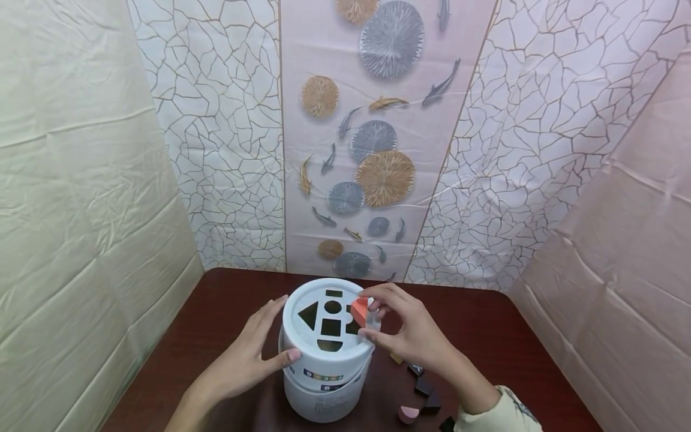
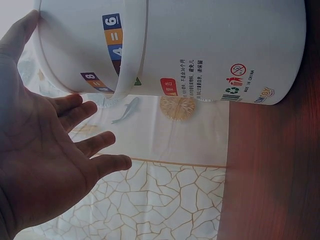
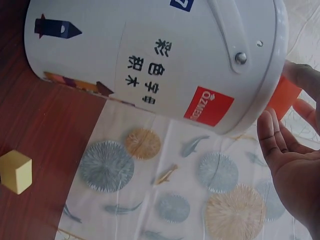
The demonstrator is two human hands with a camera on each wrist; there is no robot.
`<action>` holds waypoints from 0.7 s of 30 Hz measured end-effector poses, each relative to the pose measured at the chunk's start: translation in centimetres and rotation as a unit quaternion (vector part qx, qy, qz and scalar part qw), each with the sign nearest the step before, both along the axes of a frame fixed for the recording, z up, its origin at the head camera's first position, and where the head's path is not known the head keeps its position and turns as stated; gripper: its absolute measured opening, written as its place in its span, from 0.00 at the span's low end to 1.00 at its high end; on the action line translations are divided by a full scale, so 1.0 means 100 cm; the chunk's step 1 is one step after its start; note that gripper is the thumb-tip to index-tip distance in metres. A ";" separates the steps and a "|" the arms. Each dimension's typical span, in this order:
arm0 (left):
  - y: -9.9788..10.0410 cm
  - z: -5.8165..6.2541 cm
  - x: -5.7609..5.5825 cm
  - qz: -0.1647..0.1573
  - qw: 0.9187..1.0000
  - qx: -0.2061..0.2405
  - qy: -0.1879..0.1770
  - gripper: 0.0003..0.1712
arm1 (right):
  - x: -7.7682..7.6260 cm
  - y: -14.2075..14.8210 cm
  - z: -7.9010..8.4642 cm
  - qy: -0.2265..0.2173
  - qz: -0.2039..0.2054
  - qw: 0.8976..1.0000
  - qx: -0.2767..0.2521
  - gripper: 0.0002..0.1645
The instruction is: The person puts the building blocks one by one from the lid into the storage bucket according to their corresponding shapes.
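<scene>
Your left hand is spread at the left side of the white bucket, thumb against the near left of its rim and forefinger by the far left; the hand grasps nothing, its fingers loosely extended. Your right hand pinches an orange-red block between thumb and fingers, at the right part of the lid, over a cutout there. You can't tell from these views whether the block has entered the opening.

The lid's other cutouts include a triangle on the left, a circle in the middle, a square nearer you, a small rectangle at the far side and a round-edged slot at the near side. The bucket stands upright on the dark red desk, its white handle hanging against its side.

To the right of the bucket lie a yellow block, several dark blocks and, nearer you, a pink half-round block. Patterned cloth hangs beyond the desk.
</scene>
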State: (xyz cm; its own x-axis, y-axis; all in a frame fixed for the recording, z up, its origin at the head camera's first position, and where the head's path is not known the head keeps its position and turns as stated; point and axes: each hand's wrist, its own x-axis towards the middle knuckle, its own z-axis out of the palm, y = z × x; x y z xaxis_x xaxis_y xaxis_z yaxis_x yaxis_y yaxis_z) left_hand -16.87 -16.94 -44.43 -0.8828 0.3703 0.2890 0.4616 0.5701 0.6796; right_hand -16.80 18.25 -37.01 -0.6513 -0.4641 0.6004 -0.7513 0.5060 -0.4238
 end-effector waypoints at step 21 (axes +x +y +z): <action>0.000 0.000 -0.001 0.003 1.000 -0.005 -0.026 0.58 | -0.013 -0.032 0.010 -0.052 0.054 0.997 0.005 0.39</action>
